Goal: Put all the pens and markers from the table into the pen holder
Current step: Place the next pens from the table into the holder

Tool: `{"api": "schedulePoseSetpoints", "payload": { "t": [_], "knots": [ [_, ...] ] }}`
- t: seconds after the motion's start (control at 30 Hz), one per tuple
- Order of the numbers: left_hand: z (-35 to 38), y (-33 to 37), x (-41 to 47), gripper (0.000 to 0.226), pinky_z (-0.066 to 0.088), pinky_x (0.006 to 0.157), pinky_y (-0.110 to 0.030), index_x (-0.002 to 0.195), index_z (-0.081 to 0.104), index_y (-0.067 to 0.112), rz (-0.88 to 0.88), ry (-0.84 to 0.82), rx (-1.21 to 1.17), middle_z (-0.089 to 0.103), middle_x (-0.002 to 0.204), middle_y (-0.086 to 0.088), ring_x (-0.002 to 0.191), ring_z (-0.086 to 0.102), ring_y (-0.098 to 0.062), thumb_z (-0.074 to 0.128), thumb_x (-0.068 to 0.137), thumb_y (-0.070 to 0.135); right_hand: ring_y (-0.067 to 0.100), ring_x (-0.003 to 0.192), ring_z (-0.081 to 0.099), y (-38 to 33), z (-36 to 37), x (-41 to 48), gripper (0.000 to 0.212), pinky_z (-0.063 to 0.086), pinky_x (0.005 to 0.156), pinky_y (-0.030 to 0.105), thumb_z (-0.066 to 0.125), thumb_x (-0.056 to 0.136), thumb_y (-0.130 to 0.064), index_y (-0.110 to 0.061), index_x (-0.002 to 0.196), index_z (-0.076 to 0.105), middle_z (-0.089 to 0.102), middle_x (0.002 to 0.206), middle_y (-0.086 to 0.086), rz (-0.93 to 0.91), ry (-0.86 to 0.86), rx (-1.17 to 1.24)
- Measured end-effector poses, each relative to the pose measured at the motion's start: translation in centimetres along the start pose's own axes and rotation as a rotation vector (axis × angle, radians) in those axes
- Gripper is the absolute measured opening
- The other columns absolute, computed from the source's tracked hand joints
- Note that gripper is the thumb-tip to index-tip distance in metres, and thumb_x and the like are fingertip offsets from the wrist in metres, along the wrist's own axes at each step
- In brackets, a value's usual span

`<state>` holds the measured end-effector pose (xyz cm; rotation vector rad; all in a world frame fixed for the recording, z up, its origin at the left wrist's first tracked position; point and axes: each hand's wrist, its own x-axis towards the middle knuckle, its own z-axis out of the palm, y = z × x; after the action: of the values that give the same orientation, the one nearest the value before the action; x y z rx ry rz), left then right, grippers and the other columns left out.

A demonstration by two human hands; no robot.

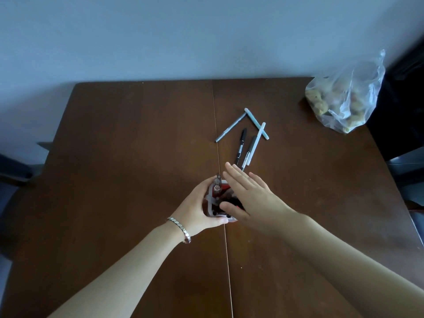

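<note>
A red and white pen holder [212,201] stands near the middle of the brown table [128,138], with several pens inside it. My left hand [198,206] is wrapped around its left side. My right hand [249,195] hovers flat over its right half, fingers spread and holding nothing. Beyond my fingertips several pens lie loose: a grey pen [230,127], a pale blue marker [254,121], a white pen [257,138], a black marker [241,144] and a dark grey pen [250,149].
A clear plastic bag [344,97] with yellowish lumps sits at the table's far right corner. A seam [216,125] runs down the table's middle. Dark chairs stand at the left and right edges. A pale wall rises behind the table.
</note>
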<state>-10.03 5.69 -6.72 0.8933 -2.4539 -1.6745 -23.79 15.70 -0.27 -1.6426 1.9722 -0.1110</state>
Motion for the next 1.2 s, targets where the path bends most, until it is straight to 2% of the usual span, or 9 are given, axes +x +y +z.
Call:
{"api": "schedulePoseSetpoints", "payload": {
  "t": [0.1, 0.17, 0.27, 0.4, 0.53, 0.63, 0.77, 1.0, 1.2],
  "knots": [
    [0.0, -0.2, 0.2, 0.083, 0.037, 0.082, 0.005, 0.130, 0.036, 0.028, 0.003, 0.020, -0.017, 0.047, 0.114, 0.024, 0.104, 0.051, 0.006, 0.083, 0.062, 0.023, 0.012, 0.142, 0.016, 0.4, 1.8, -1.5, 0.076, 0.015, 0.117, 0.040, 0.005, 0.089, -0.060, -0.013, 0.140, 0.037, 0.028, 0.153, 0.002, -0.104, 0.206, -0.067],
    [0.0, 0.0, 0.0, 0.082, 0.035, 0.085, 0.005, 0.130, 0.038, 0.029, 0.006, 0.019, -0.018, 0.049, 0.116, 0.021, 0.107, 0.050, 0.007, 0.083, 0.062, 0.020, 0.018, 0.138, 0.031, 0.0, 2.7, -2.1, 0.073, 0.027, 0.111, 0.049, 0.006, 0.094, -0.055, -0.010, 0.130, 0.051, 0.041, 0.147, 0.006, -0.101, 0.161, -0.166],
    [-0.1, 0.3, -0.2, 0.079, 0.041, 0.086, -0.001, 0.129, 0.038, 0.031, 0.001, 0.032, -0.036, 0.048, 0.111, 0.027, 0.105, 0.051, 0.008, 0.082, 0.064, 0.019, 0.018, 0.142, 0.017, -0.8, 3.1, -1.2, 0.075, 0.009, 0.112, 0.051, 0.003, 0.091, -0.058, -0.012, 0.138, 0.040, 0.026, 0.153, 0.002, -0.117, 0.188, -0.200],
    [-0.2, 0.4, 0.0, 0.071, 0.046, 0.092, -0.014, 0.119, 0.040, 0.045, -0.033, 0.001, -0.010, 0.053, 0.115, 0.023, 0.107, 0.052, 0.010, 0.081, 0.065, 0.022, -0.003, 0.137, -0.018, -0.6, 1.4, -0.8, 0.077, -0.008, 0.115, 0.027, 0.022, 0.083, -0.065, -0.026, 0.148, 0.008, -0.007, 0.146, -0.022, -0.106, 0.131, 0.165],
    [-0.4, 0.1, -0.3, 0.093, 0.031, 0.100, -0.016, 0.139, 0.027, 0.025, -0.060, -0.012, 0.018, 0.038, 0.130, 0.016, 0.121, 0.038, 0.000, 0.082, 0.064, 0.017, 0.007, 0.144, 0.008, 2.9, 2.6, -2.0, 0.110, 0.015, 0.117, 0.032, 0.058, 0.063, -0.073, -0.030, 0.147, -0.001, 0.011, 0.154, -0.015, 0.125, 0.171, 0.543],
    [-0.3, 0.2, -0.5, 0.092, 0.030, 0.097, -0.014, 0.136, 0.033, 0.026, -0.069, 0.049, 0.032, 0.040, 0.128, 0.016, 0.118, 0.037, 0.001, 0.084, 0.061, 0.016, 0.004, 0.137, 0.023, 4.4, 4.6, -1.7, 0.124, 0.034, 0.107, 0.026, 0.086, 0.057, -0.037, -0.033, 0.146, 0.000, 0.019, 0.149, -0.017, 0.212, 0.034, 0.603],
    [0.1, 0.6, -0.5, 0.091, 0.029, 0.091, -0.005, 0.134, 0.039, 0.026, -0.067, 0.104, 0.048, 0.044, 0.124, 0.019, 0.116, 0.039, 0.003, 0.087, 0.056, 0.027, 0.011, 0.133, 0.038, 5.0, 6.2, 0.2, 0.114, 0.040, 0.107, 0.031, 0.088, 0.053, -0.024, -0.021, 0.144, 0.020, 0.037, 0.144, -0.003, 0.152, 0.167, 0.697],
    [2.7, 3.6, 2.1, 0.092, 0.025, 0.084, 0.012, 0.136, 0.035, 0.024, 0.006, 0.052, 0.065, 0.043, 0.127, 0.018, 0.119, 0.037, 0.004, 0.085, 0.059, 0.026, 0.009, 0.112, 0.057, 9.0, 4.5, -1.8, 0.090, 0.049, 0.093, 0.029, 0.080, 0.039, -0.038, -0.046, 0.118, 0.037, 0.056, 0.121, -0.003, 0.160, 0.368, 0.752],
    [4.3, 6.2, 6.7, 0.074, 0.037, 0.105, -0.025, 0.139, 0.024, 0.035, -0.021, -0.114, -0.007, 0.031, 0.146, 0.014, 0.131, 0.032, 0.000, 0.065, 0.078, 0.030, -0.016, 0.091, 0.060, 15.3, 1.8, -4.2, 0.088, 0.043, 0.070, -0.002, 0.089, 0.036, -0.023, -0.031, 0.113, 0.046, 0.063, 0.109, -0.004, 0.284, 0.552, 0.774]
  ]
}}
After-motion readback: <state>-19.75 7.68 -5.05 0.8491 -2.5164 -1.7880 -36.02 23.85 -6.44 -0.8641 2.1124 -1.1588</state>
